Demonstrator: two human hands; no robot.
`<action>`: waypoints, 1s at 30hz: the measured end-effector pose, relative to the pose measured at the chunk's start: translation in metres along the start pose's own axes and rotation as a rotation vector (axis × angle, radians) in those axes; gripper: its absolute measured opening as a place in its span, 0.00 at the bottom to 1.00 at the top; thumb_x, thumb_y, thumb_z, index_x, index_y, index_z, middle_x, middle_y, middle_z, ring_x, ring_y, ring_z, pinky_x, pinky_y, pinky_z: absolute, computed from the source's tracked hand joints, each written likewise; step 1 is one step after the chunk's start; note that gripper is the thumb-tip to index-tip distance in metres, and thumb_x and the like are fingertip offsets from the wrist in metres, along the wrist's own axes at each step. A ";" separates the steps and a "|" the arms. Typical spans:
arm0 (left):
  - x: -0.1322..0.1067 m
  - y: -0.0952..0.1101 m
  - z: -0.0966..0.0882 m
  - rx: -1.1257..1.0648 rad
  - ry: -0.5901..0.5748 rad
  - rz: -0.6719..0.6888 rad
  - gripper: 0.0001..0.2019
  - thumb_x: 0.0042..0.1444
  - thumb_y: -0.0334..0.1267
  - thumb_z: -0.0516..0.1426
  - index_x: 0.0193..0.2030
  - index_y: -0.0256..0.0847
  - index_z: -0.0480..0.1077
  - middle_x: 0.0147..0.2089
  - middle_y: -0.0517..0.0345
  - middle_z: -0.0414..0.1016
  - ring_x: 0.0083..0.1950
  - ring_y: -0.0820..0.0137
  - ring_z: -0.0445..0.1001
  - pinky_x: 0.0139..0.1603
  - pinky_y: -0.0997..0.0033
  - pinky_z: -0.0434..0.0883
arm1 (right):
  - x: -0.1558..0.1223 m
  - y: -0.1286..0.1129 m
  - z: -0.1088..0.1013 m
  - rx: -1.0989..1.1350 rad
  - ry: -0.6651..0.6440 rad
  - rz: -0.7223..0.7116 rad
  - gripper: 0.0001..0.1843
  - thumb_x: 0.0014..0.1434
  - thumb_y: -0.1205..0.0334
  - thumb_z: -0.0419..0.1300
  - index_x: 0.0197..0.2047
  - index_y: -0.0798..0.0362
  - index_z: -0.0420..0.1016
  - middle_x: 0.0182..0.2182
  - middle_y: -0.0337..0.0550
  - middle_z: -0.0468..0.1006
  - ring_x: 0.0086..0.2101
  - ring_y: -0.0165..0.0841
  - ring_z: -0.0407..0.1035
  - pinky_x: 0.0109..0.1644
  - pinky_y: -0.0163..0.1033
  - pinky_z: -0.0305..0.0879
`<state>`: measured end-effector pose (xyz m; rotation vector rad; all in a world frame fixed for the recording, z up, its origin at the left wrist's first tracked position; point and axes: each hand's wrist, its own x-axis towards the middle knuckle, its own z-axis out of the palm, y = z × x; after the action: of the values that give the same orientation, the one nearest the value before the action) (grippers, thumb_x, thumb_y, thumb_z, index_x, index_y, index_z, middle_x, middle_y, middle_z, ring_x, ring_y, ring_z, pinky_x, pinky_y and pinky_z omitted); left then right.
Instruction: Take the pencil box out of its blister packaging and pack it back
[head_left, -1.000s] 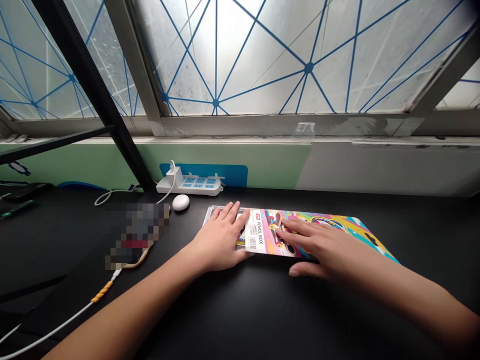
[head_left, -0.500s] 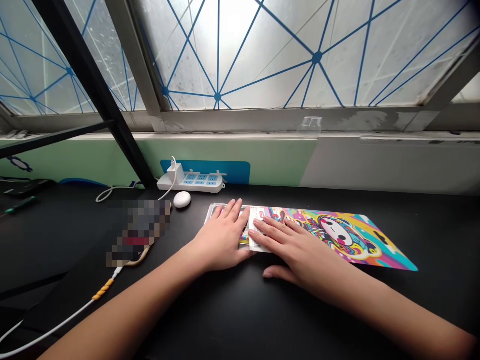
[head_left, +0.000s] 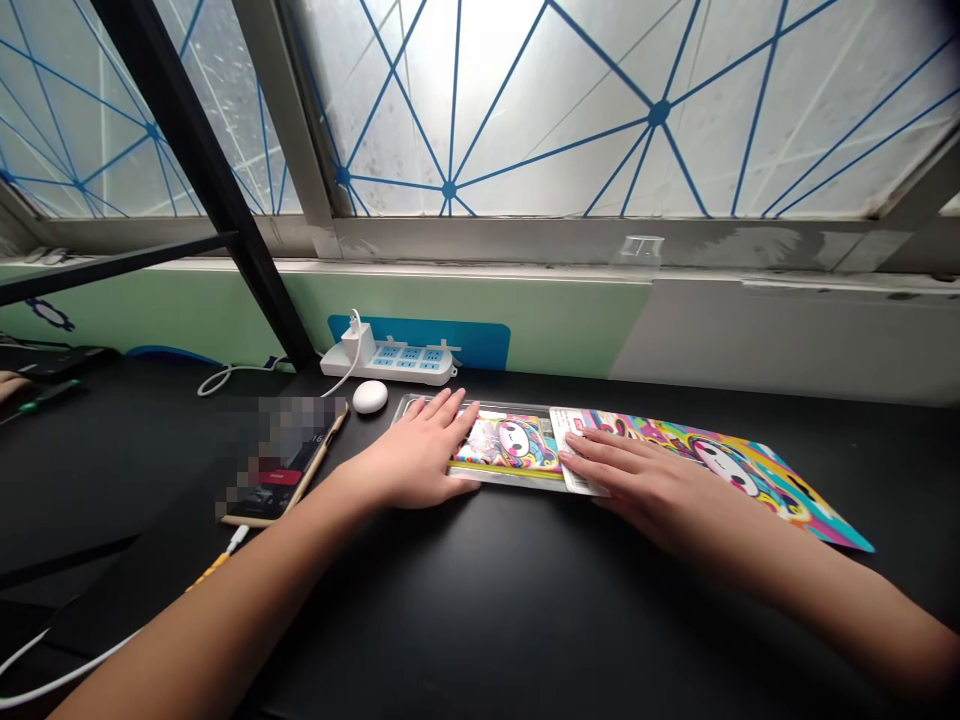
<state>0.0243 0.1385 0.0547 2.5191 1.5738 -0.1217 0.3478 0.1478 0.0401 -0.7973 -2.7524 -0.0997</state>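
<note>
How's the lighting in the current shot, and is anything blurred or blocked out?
In the head view, the window is the brightest area; in that view, a faint sheen lies on the black tabletop; there too, coarse pixel blocks cover part of the phone; also in the head view, the left hand and right hand look fairly sharp.

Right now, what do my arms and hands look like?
Your left hand and right hand are bare, with no gloves, rings or markings visible. No sleeve, watch or bracelet shows on the left forearm or right forearm.
</note>
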 end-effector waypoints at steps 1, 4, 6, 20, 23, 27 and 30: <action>-0.001 -0.004 -0.002 -0.004 -0.018 -0.004 0.49 0.61 0.61 0.56 0.79 0.39 0.39 0.81 0.45 0.29 0.81 0.52 0.31 0.77 0.45 0.43 | 0.001 0.000 0.000 -0.006 0.001 -0.001 0.24 0.71 0.65 0.51 0.67 0.45 0.71 0.64 0.45 0.74 0.63 0.46 0.67 0.64 0.55 0.70; -0.004 -0.011 -0.007 -0.016 -0.054 0.000 0.52 0.59 0.65 0.56 0.80 0.40 0.37 0.81 0.46 0.26 0.80 0.52 0.29 0.77 0.44 0.41 | 0.001 0.002 -0.001 0.004 -0.021 0.011 0.26 0.71 0.67 0.48 0.67 0.45 0.70 0.65 0.45 0.72 0.64 0.45 0.66 0.65 0.54 0.69; -0.005 -0.013 -0.009 -0.035 -0.066 0.001 0.55 0.57 0.70 0.55 0.80 0.40 0.36 0.81 0.46 0.26 0.80 0.51 0.28 0.77 0.43 0.40 | -0.003 0.005 -0.002 0.032 -0.052 0.049 0.29 0.69 0.70 0.47 0.69 0.42 0.68 0.67 0.42 0.69 0.65 0.44 0.64 0.65 0.54 0.68; 0.003 -0.028 -0.005 -0.155 -0.004 -0.060 0.38 0.70 0.63 0.39 0.79 0.44 0.42 0.81 0.51 0.31 0.81 0.54 0.30 0.76 0.42 0.40 | -0.009 -0.012 -0.052 -0.292 0.321 0.166 0.38 0.63 0.78 0.49 0.74 0.46 0.59 0.66 0.46 0.70 0.62 0.50 0.69 0.67 0.60 0.66; 0.009 -0.021 0.001 -0.149 0.088 -0.063 0.36 0.71 0.59 0.40 0.78 0.40 0.47 0.81 0.47 0.35 0.81 0.55 0.33 0.77 0.43 0.42 | 0.001 -0.056 -0.059 -0.318 0.407 0.062 0.39 0.63 0.78 0.50 0.76 0.50 0.54 0.68 0.50 0.67 0.65 0.49 0.64 0.71 0.57 0.58; 0.016 -0.006 0.010 -0.117 0.248 -0.044 0.30 0.73 0.52 0.43 0.75 0.38 0.56 0.79 0.43 0.48 0.80 0.55 0.45 0.76 0.42 0.47 | 0.008 -0.128 -0.013 -0.322 0.302 -0.198 0.26 0.68 0.72 0.46 0.66 0.58 0.71 0.61 0.50 0.76 0.59 0.47 0.72 0.61 0.51 0.68; 0.016 0.004 0.014 -0.091 0.316 -0.024 0.27 0.74 0.49 0.43 0.72 0.39 0.61 0.77 0.44 0.55 0.78 0.55 0.50 0.75 0.42 0.51 | 0.012 -0.165 0.038 -0.310 0.404 -0.190 0.21 0.69 0.70 0.47 0.52 0.52 0.80 0.48 0.42 0.86 0.46 0.42 0.80 0.47 0.46 0.74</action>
<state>0.0357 0.1487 0.0392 2.5445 1.6735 0.3536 0.2408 0.0200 0.0085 -0.5109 -2.4432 -0.6618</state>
